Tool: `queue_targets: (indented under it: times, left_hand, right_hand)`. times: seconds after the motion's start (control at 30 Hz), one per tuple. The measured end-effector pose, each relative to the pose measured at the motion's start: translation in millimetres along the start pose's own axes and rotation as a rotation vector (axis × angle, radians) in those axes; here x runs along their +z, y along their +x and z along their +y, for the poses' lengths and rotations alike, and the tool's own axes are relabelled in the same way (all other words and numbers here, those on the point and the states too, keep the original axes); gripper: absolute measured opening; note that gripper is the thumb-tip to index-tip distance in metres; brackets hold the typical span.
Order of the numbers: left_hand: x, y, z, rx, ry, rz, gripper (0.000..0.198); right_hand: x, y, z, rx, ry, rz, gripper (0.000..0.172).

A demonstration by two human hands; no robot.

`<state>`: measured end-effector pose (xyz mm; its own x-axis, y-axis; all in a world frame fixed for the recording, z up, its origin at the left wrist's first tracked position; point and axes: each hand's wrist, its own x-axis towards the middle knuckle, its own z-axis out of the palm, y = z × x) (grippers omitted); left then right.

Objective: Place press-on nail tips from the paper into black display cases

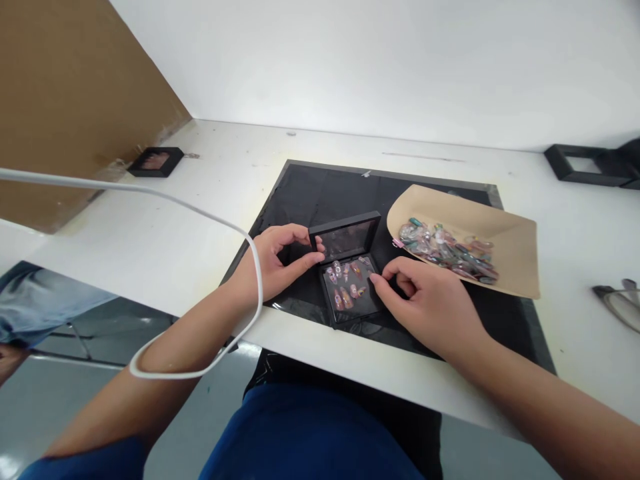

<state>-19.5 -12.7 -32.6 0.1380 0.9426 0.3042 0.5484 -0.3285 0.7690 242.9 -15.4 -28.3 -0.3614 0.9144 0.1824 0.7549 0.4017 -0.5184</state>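
Note:
A small black hinged case lies open on a black mat, its lid raised at the back. Several decorated press-on nails sit in the case's tray. My left hand grips the lid's left edge with thumb and fingers. My right hand rests at the tray's right side, its thumb and forefinger pinched at a nail near the tray's upper right corner. Whether that nail is lifted I cannot make out.
A brown paper sheet at the right carries a heap of small bagged nail sets. Another black case sits far left by a cardboard panel. Black frames lie far right. A white cable crosses my left forearm.

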Motion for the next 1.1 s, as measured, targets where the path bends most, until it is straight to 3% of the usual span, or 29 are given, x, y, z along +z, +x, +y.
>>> queue_targets:
  times: [0.13,0.23,0.4,0.9,1.1]
  left_hand:
    - [-0.7,1,2,0.004,-0.009,-0.018,0.016]
    - [-2.3,1,4,0.015,0.004,-0.02,0.016]
    - [-5.0,-1,4,0.025,0.041,-0.02,0.017]
    - [-3.4,-1,0,0.055,0.105,-0.031,0.017]
    - [-4.1,-2,0,0.075,0.147,-0.02,0.017]
  right_hand:
    - [3,0,0,-0.049,-0.018,0.019,0.028]
    - [4,-4,1,-0.199,0.026,0.07,0.019]
    - [6,-11,3,-0.451,0.044,-0.057,0.024]
    - [7,-2,9,-0.399,0.186,-0.1,0.025]
    - [-1,-5,8,-0.281,0.267,-0.088,0.02]
